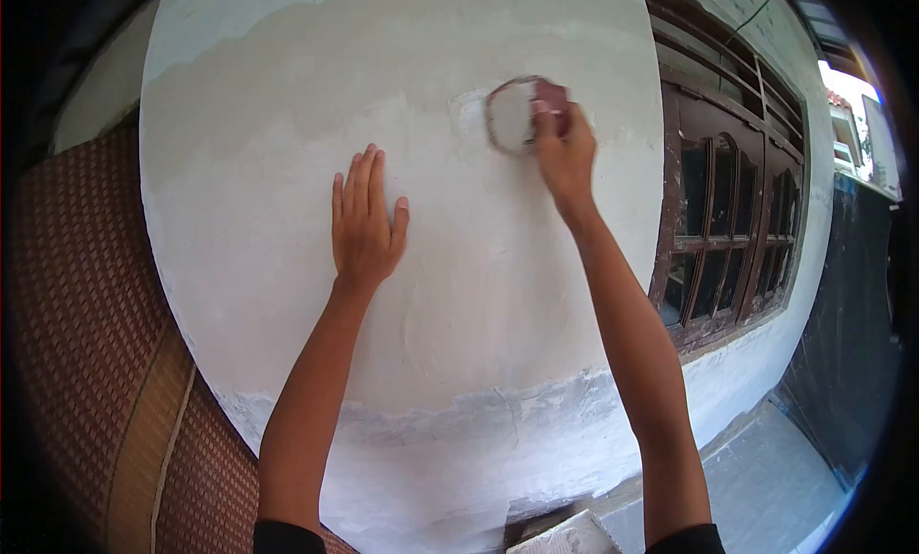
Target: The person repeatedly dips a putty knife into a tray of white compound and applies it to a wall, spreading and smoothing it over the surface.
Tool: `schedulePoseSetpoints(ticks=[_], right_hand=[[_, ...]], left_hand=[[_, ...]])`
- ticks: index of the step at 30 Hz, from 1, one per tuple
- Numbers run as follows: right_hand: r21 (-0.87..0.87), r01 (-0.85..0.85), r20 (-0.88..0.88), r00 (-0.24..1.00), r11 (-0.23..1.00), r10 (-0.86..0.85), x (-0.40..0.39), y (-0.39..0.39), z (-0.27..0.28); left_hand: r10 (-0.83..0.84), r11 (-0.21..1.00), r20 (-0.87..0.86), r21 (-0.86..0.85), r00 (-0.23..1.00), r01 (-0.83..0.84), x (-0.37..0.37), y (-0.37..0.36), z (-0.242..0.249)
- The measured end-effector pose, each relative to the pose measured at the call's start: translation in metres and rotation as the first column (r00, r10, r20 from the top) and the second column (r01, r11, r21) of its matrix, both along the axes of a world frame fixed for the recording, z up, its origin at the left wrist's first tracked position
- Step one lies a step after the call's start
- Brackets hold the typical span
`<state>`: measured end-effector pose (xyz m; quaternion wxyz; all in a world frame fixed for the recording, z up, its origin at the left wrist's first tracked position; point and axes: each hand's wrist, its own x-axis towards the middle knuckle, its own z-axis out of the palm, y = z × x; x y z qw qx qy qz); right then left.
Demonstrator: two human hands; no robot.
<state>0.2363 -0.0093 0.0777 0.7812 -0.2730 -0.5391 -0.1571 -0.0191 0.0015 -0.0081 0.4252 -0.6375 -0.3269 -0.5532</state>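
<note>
A pale plastered wall [459, 295] fills the middle of the view, with a beige patch across its upper part and a whiter band low down. My left hand [366, 219] lies flat against it, fingers stretched upward and thumb apart. Higher and to the right, my right hand [567, 157] grips a reddish-brown piece of sandpaper [549, 94] at the wall surface. Its edge curls out to the left in a loop, slightly blurred. Beside that loop is a whitish rubbed spot [468, 116] on the plaster.
Right of the wall face is a brown wooden window [732, 190] with glass panes and bars above. A brown woven panel [77, 295] stands at the left. Low down lie a whitish block-like object [570, 537] and a grey floor [766, 468]. A dark sheet [842, 315] hangs far right.
</note>
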Motion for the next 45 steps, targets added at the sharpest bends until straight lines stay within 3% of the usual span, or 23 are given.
schedulePoseSetpoints(ticks=[3, 6, 8, 9, 11, 13, 15, 17, 20, 21, 23, 25, 27, 29, 31, 33, 35, 37, 39, 40, 42, 44, 45], right_hand=[[-0.092, 0.137, 0.064, 0.989, 0.986, -0.131, 0.010, 0.001, 0.000], [-0.087, 0.004, -0.299, 0.954, 0.996, -0.030, 0.045, -0.006, -0.004], [-0.051, -0.081, -0.418, 0.907, 0.995, 0.053, 0.052, -0.015, -0.006], [-0.050, -0.079, -0.418, 0.907, 0.996, 0.051, 0.050, -0.011, -0.007], [0.026, -0.233, -0.191, 0.953, 0.972, 0.233, 0.035, 0.002, -0.007], [-0.027, 0.019, 0.019, 1.000, 0.999, -0.018, 0.012, -0.004, -0.010], [-0.135, 0.162, -0.023, 0.986, 0.978, -0.166, 0.016, -0.004, -0.010], [-0.173, 0.031, -0.204, 0.977, 0.984, -0.066, 0.036, -0.008, -0.010], [0.017, -0.123, -0.393, 0.912, 0.992, 0.120, 0.059, 0.002, -0.010], [0.083, -0.198, -0.396, 0.893, 0.977, 0.215, 0.055, -0.002, -0.011], [-0.003, -0.223, -0.198, 0.956, 0.975, 0.218, 0.036, 0.000, -0.009], [-0.007, 0.005, 0.031, 1.000, 1.000, -0.005, 0.013, -0.003, -0.013], [-0.066, 0.175, -0.026, 0.984, 0.982, -0.177, 0.031, 0.018, -0.012], [-0.133, 0.021, -0.267, 0.962, 0.991, -0.056, 0.048, -0.003, -0.012], [-0.021, -0.062, -0.424, 0.904, 0.998, 0.047, 0.063, -0.009, -0.012], [0.049, -0.110, -0.402, 0.908, 0.993, 0.121, 0.059, -0.006, -0.008], [0.063, -0.116, -0.150, 0.981, 0.991, 0.125, 0.030, 0.001, -0.002], [0.148, 0.015, 0.035, 0.999, 0.989, -0.020, -0.007, 0.014, 0.007], [0.096, 0.018, 0.096, 0.995, 0.995, -0.027, -0.040, -0.003, 0.014], [0.096, 0.018, 0.094, 0.995, 0.995, -0.027, -0.038, 0.000, 0.017], [-0.057, 0.197, 0.061, 0.979, 0.979, -0.194, -0.032, 0.010, 0.030], [0.028, 0.233, -0.125, 0.966, 0.972, -0.228, 0.000, 0.017, 0.036], [-0.053, 0.207, -0.241, 0.947, 0.977, -0.213, 0.018, 0.012, 0.036]], left_hand=[[0.001, 1.000, 0.000, -0.011, 1.000, -0.001, 0.000, -0.001, 0.000], [0.013, 1.000, 0.009, -0.013, 1.000, -0.012, 0.001, -0.001, -0.001], [0.013, 1.000, 0.015, -0.007, 1.000, -0.013, 0.002, 0.000, -0.003], [0.014, 1.000, 0.017, -0.008, 1.000, -0.014, 0.003, 0.000, -0.003], [0.013, 1.000, 0.017, -0.005, 1.000, -0.013, 0.003, 0.001, -0.002], [0.027, 1.000, 0.011, -0.008, 1.000, -0.027, 0.002, 0.001, -0.002], [0.021, 1.000, 0.006, -0.012, 1.000, -0.021, 0.000, 0.002, -0.003], [0.019, 1.000, 0.008, -0.015, 1.000, -0.019, -0.001, 0.003, -0.002], [0.017, 1.000, 0.011, 0.000, 1.000, -0.017, 0.000, 0.002, -0.004], [0.025, 1.000, 0.013, -0.002, 1.000, -0.025, 0.001, 0.002, -0.004], [0.030, 1.000, 0.011, 0.001, 0.999, -0.030, 0.004, 0.003, -0.002], [0.026, 1.000, 0.011, -0.011, 1.000, -0.025, 0.002, 0.003, -0.003], [0.028, 0.999, 0.005, -0.016, 1.000, -0.028, 0.001, 0.003, -0.004], [0.033, 0.999, 0.010, -0.016, 0.999, -0.033, 0.000, 0.004, -0.003], [0.032, 0.999, 0.007, 0.003, 0.999, -0.032, 0.002, 0.004, -0.004], [0.042, 0.999, 0.010, -0.004, 0.999, -0.042, 0.003, 0.004, -0.006], [0.049, 0.999, 0.012, -0.004, 0.999, -0.049, 0.004, 0.004, -0.003], [0.045, 0.999, 0.015, -0.021, 0.999, -0.045, 0.003, 0.003, -0.003], [0.047, 0.999, 0.008, -0.022, 0.999, -0.047, 0.002, 0.003, -0.002], [0.050, 0.998, 0.008, -0.024, 0.999, -0.050, 0.001, 0.003, -0.002], [0.052, 0.998, 0.000, -0.030, 0.999, -0.052, 0.000, 0.002, -0.003], [0.053, 0.998, 0.001, -0.034, 0.999, -0.053, -0.001, 0.003, -0.003], [0.058, 0.998, 0.003, -0.025, 0.998, -0.058, 0.000, 0.003, -0.003]])
